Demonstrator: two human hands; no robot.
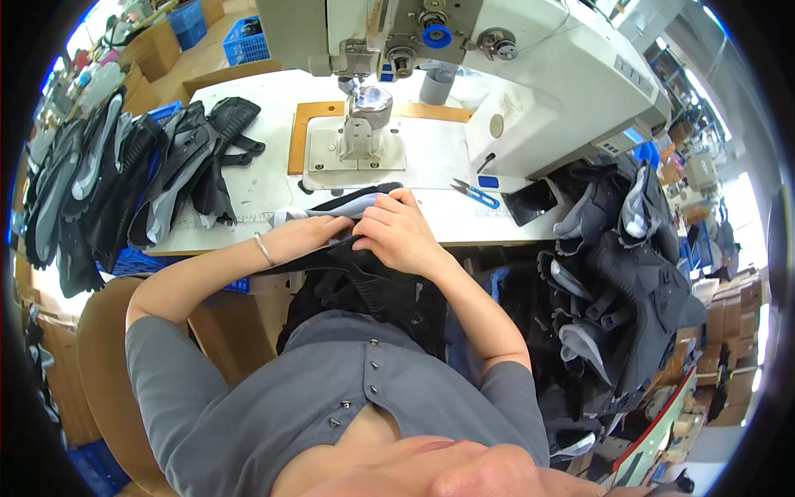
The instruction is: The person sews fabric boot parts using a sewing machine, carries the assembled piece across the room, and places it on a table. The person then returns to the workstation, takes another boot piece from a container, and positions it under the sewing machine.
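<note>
A black shoe upper with a pale grey lining lies across the front edge of the sewing table, partly hanging over my lap. My left hand grips it from the left, its fingertips tucked into the fold. From the right, my right hand closes on the same piece with bent fingers. The two hands almost meet, and what lies under their fingertips is hidden. Just beyond them stands the sewing machine's post, with the needle above it and apart from the upper.
Blue thread snips and a dark phone lie right of my hands. Black-and-grey uppers are heaped at the left table end; another pile hangs at the right. The machine arm spans the table's far side.
</note>
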